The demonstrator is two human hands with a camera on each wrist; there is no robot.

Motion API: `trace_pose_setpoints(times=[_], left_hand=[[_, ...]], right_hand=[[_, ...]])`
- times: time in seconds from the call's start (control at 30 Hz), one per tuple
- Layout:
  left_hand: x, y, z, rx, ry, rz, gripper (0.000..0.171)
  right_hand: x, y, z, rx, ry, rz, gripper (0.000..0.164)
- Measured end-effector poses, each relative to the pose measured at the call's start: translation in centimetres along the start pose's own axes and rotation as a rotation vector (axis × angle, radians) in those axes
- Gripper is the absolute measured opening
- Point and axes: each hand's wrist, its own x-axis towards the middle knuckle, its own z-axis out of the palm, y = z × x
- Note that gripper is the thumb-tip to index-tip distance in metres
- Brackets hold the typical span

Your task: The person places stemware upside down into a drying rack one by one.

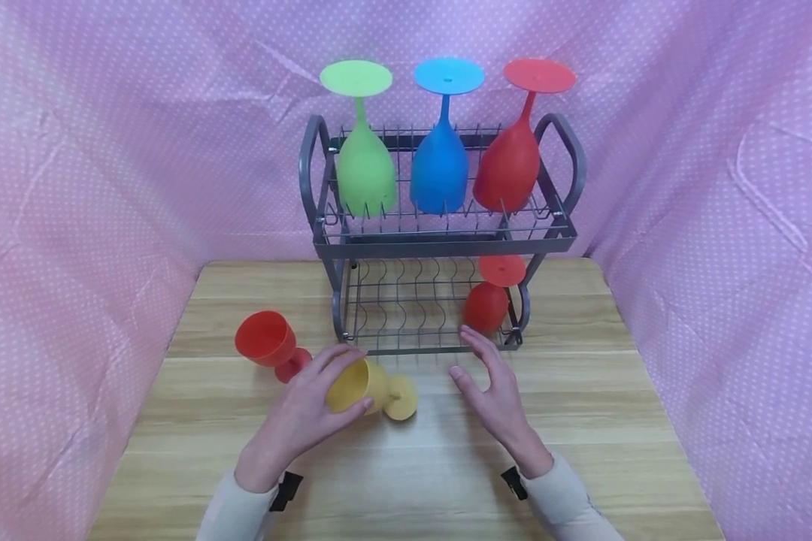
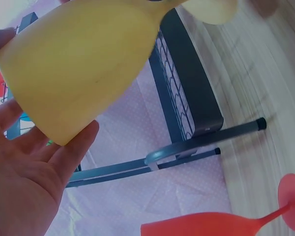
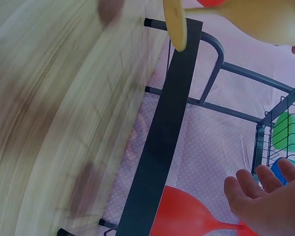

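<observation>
My left hand [image 1: 302,406] grips a yellow plastic wine glass [image 1: 377,385] near its rim, fingers on one side and thumb on the other. The glass is tilted, its mouth facing left and its foot to the right; in the left wrist view its bowl [image 2: 83,64] fills the upper left. To the right, my right hand [image 1: 501,402] holds nothing, its fingers apart and slightly bent. It is nearest to a red wine glass [image 1: 485,308] that stands upside down at the right end of the rack's lower tier. Another red wine glass [image 1: 265,340] lies left of my left hand.
A dark two-tier wire dish rack [image 1: 446,246] stands at the back of the wooden table [image 1: 582,421]. On its upper tier, green [image 1: 365,173], blue [image 1: 440,173] and red [image 1: 510,165] wine glasses stand upside down. Pink dotted cloth [image 1: 108,188] hangs around the table.
</observation>
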Motion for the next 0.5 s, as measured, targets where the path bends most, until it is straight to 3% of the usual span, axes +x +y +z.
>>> trace_pose_setpoints(times=[0.5], left_hand=[[0.52, 0.74, 0.68, -0.139, 0.169, 0.016, 0.062]], right_hand=[[-0.22, -0.86, -0.37, 0.019, 0.006, -0.006, 0.052]])
